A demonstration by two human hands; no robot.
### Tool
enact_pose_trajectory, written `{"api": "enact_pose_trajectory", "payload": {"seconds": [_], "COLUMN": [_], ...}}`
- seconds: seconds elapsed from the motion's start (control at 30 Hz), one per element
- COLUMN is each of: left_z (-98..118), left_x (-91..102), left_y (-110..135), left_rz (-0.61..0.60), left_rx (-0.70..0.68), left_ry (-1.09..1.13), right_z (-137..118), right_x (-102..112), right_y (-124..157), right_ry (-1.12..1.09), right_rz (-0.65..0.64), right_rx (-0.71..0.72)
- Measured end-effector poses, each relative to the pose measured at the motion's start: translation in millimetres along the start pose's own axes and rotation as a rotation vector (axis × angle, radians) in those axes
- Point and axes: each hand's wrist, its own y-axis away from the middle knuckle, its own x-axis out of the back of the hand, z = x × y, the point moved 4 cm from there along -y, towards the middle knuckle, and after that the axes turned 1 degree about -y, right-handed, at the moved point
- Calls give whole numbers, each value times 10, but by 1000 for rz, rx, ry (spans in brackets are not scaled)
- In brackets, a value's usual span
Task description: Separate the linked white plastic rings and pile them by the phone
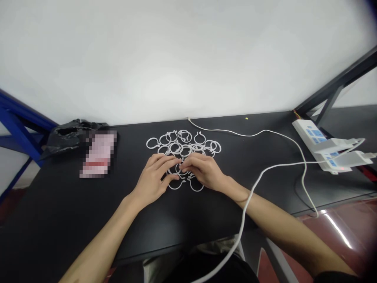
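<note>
And I'm watching the left hand [154, 177], fingers bent, thumb set apart from them by a narrow gap, while the right hand [206, 173] bunches its fingertips just opposite; whether either grips a ring I cannot tell, as the fingers cover the spot. Right under them lie the white rings [185, 156], an overlapping spread on the black desk [147, 228]. Here's my worry: those little end tabs could snag, and a lifted ring would drag its neighbours along. Nearest the desk's front, 2 rings sit just below the fingers, so a careless wrist could sweep them sideways. Now outward, and there's the white cable [243, 220], crossing in front of the right forearm [273, 216]! A swing there could catch it and tug at the power strip [312, 131]. Far left, the black bag [69, 133] and blurred pink packet [101, 147] look little threat.
</note>
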Motion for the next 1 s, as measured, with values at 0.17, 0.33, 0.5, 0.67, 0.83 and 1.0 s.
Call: {"api": "enact_pose_trajectory", "payload": {"seconds": [0.17, 0.33, 0.5, 0.67, 0.83, 1.0], "left_z": [-9, -197, -556, -661, -609, -402], "left_x": [6, 184, 349, 329, 323, 253], "left_y": [-12, -9, 80, 146, 123, 41], "left_rz": [39, 223, 216, 24, 132, 211], "left_rx": [17, 210, 530, 634, 530, 275], "left_ry": [-46, -225, -441, -638, -587, -361], "right_z": [29, 139, 340, 418, 369, 180], "right_x": [-18, 111, 223, 215, 235, 262], "right_y": [3, -22, -3, 11, -2, -19], "right_ry": [104, 456, 703, 713, 678, 577], "right_rz": [50, 154, 153, 151, 241, 367], "right_rx": [7, -112, -277, -285, -219, -71]}}
